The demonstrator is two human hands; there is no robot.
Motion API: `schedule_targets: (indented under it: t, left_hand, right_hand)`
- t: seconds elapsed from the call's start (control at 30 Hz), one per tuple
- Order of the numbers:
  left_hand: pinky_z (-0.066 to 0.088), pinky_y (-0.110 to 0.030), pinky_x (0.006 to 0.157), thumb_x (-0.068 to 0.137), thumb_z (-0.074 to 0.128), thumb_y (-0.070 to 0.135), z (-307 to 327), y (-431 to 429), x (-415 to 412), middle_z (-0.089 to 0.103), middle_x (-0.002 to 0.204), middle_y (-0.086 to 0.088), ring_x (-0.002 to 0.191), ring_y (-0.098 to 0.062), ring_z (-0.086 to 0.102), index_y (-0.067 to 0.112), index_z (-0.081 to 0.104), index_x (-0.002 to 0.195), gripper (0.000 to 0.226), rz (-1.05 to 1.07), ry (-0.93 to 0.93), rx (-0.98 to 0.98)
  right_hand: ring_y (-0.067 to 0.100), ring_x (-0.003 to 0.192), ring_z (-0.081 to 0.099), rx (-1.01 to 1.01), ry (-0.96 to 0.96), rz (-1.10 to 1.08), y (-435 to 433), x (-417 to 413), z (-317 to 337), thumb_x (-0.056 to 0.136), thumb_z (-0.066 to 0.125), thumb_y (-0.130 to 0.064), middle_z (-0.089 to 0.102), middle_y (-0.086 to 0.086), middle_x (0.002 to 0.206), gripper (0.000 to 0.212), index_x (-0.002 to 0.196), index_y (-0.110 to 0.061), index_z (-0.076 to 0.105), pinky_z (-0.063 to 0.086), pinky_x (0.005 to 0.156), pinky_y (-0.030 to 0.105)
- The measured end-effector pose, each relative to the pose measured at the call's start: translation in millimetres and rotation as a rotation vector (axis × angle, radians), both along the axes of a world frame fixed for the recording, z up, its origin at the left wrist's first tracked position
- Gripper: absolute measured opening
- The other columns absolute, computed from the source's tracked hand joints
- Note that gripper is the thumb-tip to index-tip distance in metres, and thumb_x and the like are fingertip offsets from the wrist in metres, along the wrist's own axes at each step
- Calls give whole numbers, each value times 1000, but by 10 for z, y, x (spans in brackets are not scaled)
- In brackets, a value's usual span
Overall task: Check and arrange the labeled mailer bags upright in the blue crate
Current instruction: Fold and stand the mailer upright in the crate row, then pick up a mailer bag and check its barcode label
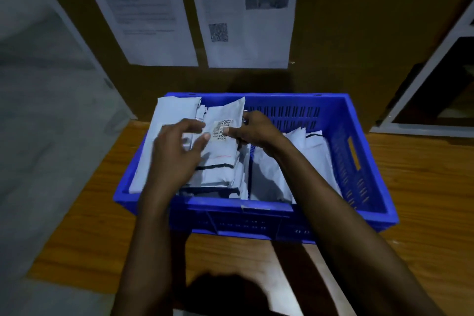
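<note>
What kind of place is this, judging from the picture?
Probably a parcel sorting or dispatch room: a blue crate of white mailer bags with barcode labels, and printed notices on the wall.

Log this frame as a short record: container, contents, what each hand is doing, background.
container: blue crate on wooden table
contents: white mailer bags, a pile at left, other mailer bags leaning at right
bag being checked: labeled mailer bag, barcode label visible
left hand: fingers relaxed, resting on the left pile
right hand: grips the labeled mailer bag's right edge, thumb on the label
background: printed sheets on the wall
</note>
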State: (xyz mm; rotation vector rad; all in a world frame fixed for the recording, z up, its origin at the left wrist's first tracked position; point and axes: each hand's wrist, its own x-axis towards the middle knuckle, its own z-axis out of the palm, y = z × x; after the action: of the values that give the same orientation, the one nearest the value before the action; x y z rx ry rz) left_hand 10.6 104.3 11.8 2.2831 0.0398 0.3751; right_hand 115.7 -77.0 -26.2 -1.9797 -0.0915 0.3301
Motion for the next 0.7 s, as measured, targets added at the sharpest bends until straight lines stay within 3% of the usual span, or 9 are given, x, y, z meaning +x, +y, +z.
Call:
schedule_targets:
  t: [0.1,0.17,0.27,0.33,0.4,0.53,0.6,0.7]
  left_hand:
    - [38,-39,114,101,59,38,-164,-145,68,57,145,5,139,-11,42,28,62,136,36,-127,46,107]
    - [30,-43,120,103,53,43,-211,-208,81,48,155,6,147,-14,34,31,53,146,44,-205,120,123]
    - [37,-39,113,103,53,44,-274,-208,123,51,153,-1,141,-21,46,26,49,148,49,-258,225,213]
    - [41,-39,106,102,54,45,-280,-202,130,55,148,-4,135,-25,51,22,52,146,49,-230,220,268]
    - [41,-37,103,102,55,44,-261,-204,136,56,148,-5,133,-25,51,20,54,144,48,-204,220,291]
    - [41,-37,106,102,55,46,-276,-231,167,53,150,-6,136,-27,50,15,54,144,52,-223,287,336]
    - [42,-39,107,101,54,48,-279,-252,176,54,149,-6,135,-26,50,14,55,144,54,-214,271,344]
    - [42,-39,107,101,55,48,-226,-319,189,57,145,-5,132,-25,52,16,57,142,52,-211,200,330]
  right_hand:
    - [13,84,70,-45,-86,-89,-30,-19,-81,82,85,-37,75,-1,95,32,103,-18,70,55,71,29]
    - [14,87,68,-51,-129,-85,-69,-44,-78,84,83,-39,71,-5,90,38,112,-17,69,49,70,26]
    - [14,88,66,-120,-193,-50,-112,-70,-51,86,82,-35,65,-10,82,48,128,-18,66,46,75,26]
    - [20,101,68,-181,-237,-135,-179,-45,-34,84,82,-42,73,0,94,68,142,-16,57,50,85,32]
    - [21,107,69,-147,-222,-246,-308,14,-9,84,79,-53,73,1,93,80,149,-15,51,53,97,39]
    - [28,108,72,-54,-153,-340,-658,105,3,84,77,-57,76,5,110,60,129,-19,67,56,94,46]
    - [29,106,72,-178,-116,-302,-811,121,-14,85,77,-54,76,8,112,54,124,-17,70,58,92,48]
    - [29,94,72,-469,-19,-204,-986,115,-125,84,77,-53,76,9,101,42,106,-17,72,60,87,52]
